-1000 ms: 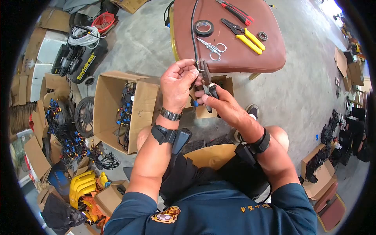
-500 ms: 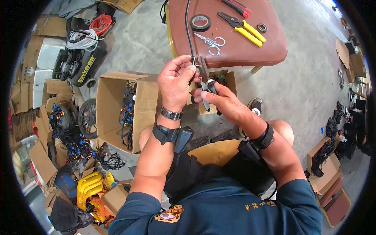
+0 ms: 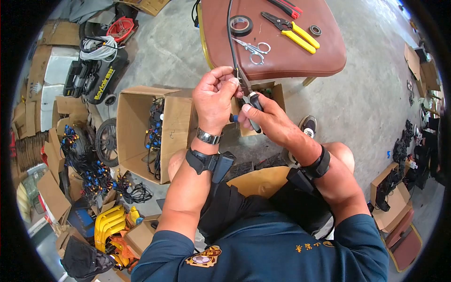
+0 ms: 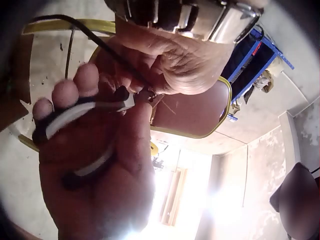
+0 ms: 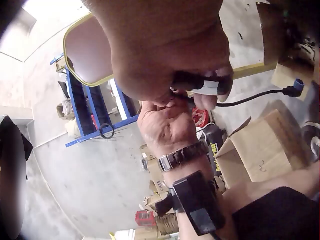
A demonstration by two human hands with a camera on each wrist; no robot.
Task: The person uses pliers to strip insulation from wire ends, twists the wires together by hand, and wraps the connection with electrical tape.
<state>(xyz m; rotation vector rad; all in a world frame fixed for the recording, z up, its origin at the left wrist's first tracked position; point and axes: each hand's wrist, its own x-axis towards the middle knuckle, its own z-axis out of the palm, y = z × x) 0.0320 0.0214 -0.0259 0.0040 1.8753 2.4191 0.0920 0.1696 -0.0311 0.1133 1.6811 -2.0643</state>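
Observation:
In the head view a black cable [image 3: 231, 37] runs down over the stool seat to the left hand [image 3: 213, 98], whose thumb and fingers pinch its end. The right hand [image 3: 270, 117] grips the dark handles of pliers [image 3: 245, 84], their jaws up against the cable end beside the left fingertips. In the left wrist view the right hand [image 4: 100, 165] wraps round the grey-and-black handles, just below the left hand [image 4: 175, 65]. A blue connector [image 5: 298, 85] ends a black cable [image 5: 255, 96] in the right wrist view. Fine wire detail is too small to tell.
On the brown seat [image 3: 300, 61] lie black tape [image 3: 241, 32], small scissors [image 3: 256, 52], yellow-handled strippers [image 3: 300, 40], a red-handled tool [image 3: 289, 8] and a metal ring [image 3: 315, 30]. Left of the knees stands a cardboard box [image 3: 178, 136] of cables.
The right hand has curled tighter round the plier handles, which stand closer together. The pliers' jaws have shifted against the cable end. Seat and tools appear slightly higher in view than a second ago.

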